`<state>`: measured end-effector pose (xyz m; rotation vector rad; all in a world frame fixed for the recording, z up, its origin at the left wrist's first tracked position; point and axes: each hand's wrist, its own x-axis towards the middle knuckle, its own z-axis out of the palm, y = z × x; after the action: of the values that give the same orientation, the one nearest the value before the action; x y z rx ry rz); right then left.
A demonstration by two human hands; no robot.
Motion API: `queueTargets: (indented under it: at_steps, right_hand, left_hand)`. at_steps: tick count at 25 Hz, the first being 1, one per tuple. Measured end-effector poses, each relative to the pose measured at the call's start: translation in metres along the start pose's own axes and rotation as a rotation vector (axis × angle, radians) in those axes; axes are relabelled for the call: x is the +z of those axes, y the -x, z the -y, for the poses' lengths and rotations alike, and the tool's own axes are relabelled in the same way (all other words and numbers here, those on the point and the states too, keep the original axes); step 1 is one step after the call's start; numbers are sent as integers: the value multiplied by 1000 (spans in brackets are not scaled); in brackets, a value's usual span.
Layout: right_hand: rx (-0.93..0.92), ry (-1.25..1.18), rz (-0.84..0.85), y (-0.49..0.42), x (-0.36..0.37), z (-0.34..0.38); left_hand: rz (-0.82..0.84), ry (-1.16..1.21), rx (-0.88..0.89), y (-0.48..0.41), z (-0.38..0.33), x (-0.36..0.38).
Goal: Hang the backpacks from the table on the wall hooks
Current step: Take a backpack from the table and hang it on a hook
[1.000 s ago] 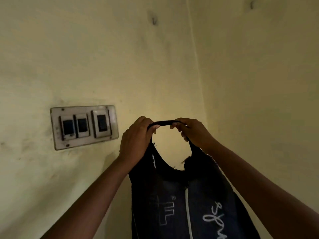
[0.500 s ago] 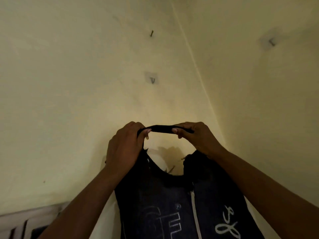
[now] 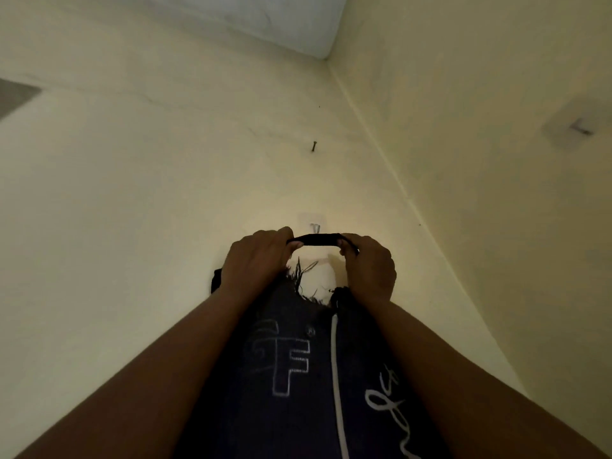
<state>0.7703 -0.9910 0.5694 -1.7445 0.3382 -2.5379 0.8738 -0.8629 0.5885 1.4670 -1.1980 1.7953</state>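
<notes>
At the far left edge a grey patch [image 3: 16,94] sits on the cream wall [image 3: 116,210]; its nature cannot be told. The left hand [image 3: 255,260] is raised against this wall, fingers curled, thumb and fingers pinching the left end of the loop [image 3: 318,239]. The loop, the black top handle of the backpack [image 3: 298,376], is drawn flat and level between both hands. Just above its middle a small hook [image 3: 315,226] on a pale square pad projects from the wall; whether loop and hook touch cannot be told. Higher on the same wall, well apart, a bare nail [image 3: 314,146] sticks out. The backpack hangs below the hands, between the forearms: dark, with white lettering and a white line down its front, frayed threads at its top edge. The right hand [image 3: 369,263], fingers curled, pinches the loop's right end. Right of it runs the corner [image 3: 381,154]. Far right, on the adjoining wall [image 3: 480,77], is a second hook [image 3: 579,127], blurred.
</notes>
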Motion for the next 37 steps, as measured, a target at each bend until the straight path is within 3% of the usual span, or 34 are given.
queueTargets:
  at_steps: [4, 8, 13, 21, 28, 34, 37]
  right_hand:
    - [-37, -33, -63, -30, 15, 3]
    - [-54, -50, -2, -50, 24, 7]
    - [37, -113, 42, -46, 21, -4]
    - [81, -234, 107, -17, 11, -9]
    - [231, -210, 290, 10, -21, 11]
    - [382, -86, 343, 40, -72, 48]
    - [449, 1, 294, 62, -96, 82]
  left_hand:
    - [-64, -40, 5, -29, 2, 5]
    - [-108, 13, -64, -40, 9, 10]
    - [-10, 134, -171, -44, 15, 13]
    - [146, 220, -125, -31, 4, 10]
    - [269, 227, -119, -25, -9, 7]
    - [260, 746, -165, 23, -20, -45]
    - [281, 1032, -252, 59, -20, -86]
